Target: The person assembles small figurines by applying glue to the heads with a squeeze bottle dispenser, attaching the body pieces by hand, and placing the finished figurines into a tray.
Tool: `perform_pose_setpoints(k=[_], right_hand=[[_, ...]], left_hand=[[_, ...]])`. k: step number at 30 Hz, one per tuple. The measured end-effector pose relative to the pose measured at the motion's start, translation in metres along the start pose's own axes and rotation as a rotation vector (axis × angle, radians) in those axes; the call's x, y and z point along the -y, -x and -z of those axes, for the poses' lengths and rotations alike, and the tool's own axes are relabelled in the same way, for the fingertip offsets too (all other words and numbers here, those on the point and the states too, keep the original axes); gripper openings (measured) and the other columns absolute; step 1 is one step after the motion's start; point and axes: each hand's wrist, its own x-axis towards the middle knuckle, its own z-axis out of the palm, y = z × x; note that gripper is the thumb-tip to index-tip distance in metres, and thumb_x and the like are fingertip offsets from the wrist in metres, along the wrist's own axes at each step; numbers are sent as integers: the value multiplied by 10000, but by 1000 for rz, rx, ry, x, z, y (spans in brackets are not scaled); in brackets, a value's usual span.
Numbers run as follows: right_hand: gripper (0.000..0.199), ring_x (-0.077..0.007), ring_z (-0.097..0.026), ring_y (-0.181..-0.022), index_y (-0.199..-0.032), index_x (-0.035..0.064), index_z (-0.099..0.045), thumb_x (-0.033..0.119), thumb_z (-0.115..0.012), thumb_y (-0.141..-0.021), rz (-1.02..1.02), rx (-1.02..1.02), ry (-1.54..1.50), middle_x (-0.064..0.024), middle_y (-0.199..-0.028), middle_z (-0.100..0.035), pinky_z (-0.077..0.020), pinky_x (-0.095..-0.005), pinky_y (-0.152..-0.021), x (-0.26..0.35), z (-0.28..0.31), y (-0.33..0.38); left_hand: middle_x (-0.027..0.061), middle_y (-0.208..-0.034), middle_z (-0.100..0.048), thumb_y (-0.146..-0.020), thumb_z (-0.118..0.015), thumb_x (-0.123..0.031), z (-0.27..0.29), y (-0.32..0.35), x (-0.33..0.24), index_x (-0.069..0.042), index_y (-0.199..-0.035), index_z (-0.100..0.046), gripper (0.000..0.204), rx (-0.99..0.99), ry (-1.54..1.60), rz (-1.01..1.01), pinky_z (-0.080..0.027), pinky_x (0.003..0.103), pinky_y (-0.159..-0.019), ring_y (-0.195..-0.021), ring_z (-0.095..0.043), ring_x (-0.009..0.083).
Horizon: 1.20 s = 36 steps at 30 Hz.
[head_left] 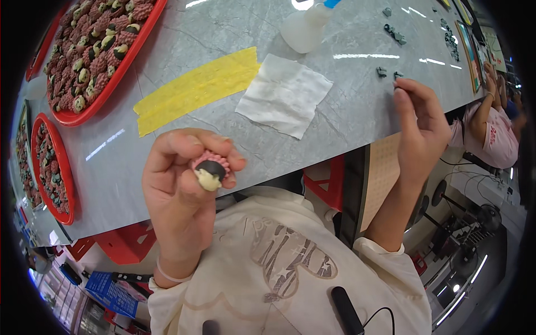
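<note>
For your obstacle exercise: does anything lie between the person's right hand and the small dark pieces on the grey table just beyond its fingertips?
Nothing visible does. The right hand has its fingertips right by the small dark pieces, with only bare grey table between them.

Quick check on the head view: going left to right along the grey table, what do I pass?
Small red tray → large red tray → yellow tape strip → white cloth → squeeze bottle → small dark pieces.

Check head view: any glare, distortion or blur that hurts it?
Head view: white glare streaks on the grey table; fisheye bends its front edge, black vignette at the corners; left hand and pink toy sharp, right hand slightly soft.
</note>
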Motion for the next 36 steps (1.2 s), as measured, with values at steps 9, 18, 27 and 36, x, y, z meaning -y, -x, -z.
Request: perform_pose_setpoints(k=[9, 18, 27, 36], right_hand=[[214, -80, -414, -638, -927, 11, -486, 139, -542, -765, -333, 523, -1256, -132, -899, -452, -350, -144, -561, 28, 3, 6], [219, -96, -422, -549, -876, 26, -471, 157, -578, -736, -349, 603, -1385, -131, -859, -447, -357, -151, -432, 66, -21, 15], [184, -141, -483, -615, -806, 13, -493, 85, -609, -684, 285, 586, -970, -160, -809, -490, -421, -190, -522, 75, -29, 9], [237, -166, -554, -606, -777, -8, -503, -73, -635, -591, 313, 473, -923, -175, -785, -513, -451, -193, -514, 89, -33, 19]], left_hand=[[69, -896, -433, -717, -604, -182, -9, 0, 0, -42, -941, -423, 320, 119, 177, 189, -427, 167, -621, -763, -478, 163], [118, -934, -447, -701, -621, -223, -10, 4, 0, -31, -964, -433, 376, 110, 183, 186, -458, 191, -609, -761, -534, 191], [106, -877, -479, -676, -643, -247, -6, 8, -5, -25, -915, -440, 384, 74, 106, 239, -451, 194, -618, -756, -526, 160], [71, -816, -491, -637, -679, -253, -8, 9, -1, -22, -858, -463, 386, 3, 76, 187, -427, 200, -643, -729, -507, 121]])
